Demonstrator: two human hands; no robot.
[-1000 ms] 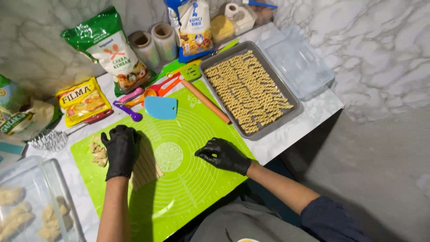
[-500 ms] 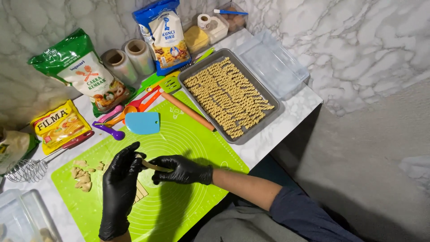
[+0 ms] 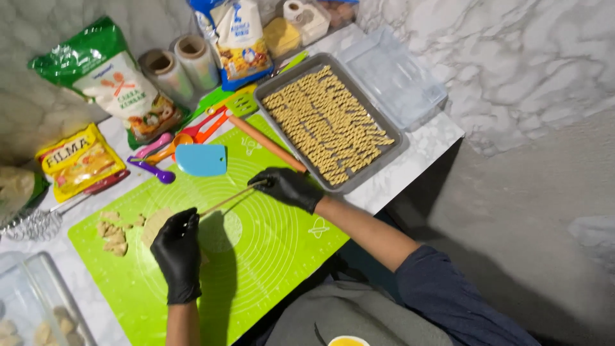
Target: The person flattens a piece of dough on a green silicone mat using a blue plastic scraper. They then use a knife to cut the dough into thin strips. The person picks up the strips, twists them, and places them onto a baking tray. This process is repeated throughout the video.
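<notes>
**Dough strip drawn out over the green mat**

On the bright green silicone baking mat, a thin, pale strand of dough is now stretched between two black-gloved hands. Half a second earlier the hands were close together at the mat's middle; now they are set well apart, and the strand is pulled into a long, slightly sagging line. The right hand is closed on the far end, fingertips pinched together around it. The left hand is held flat-backed near the flat lump of beige dough, its fingertips curled about the near end; whether they pinch or merely steady it cannot be told. The lengthening suggests a piece being thinned for shaping.

Beside the right hand, a grey metal baking tray filled with rows of small twisted dough pieces is seen, with a slender wooden rolling pin along its near edge. A light blue plastic scraper lies on the mat. The mat is laid on a white marbled tabletop, with marbled wall beyond.
</notes>
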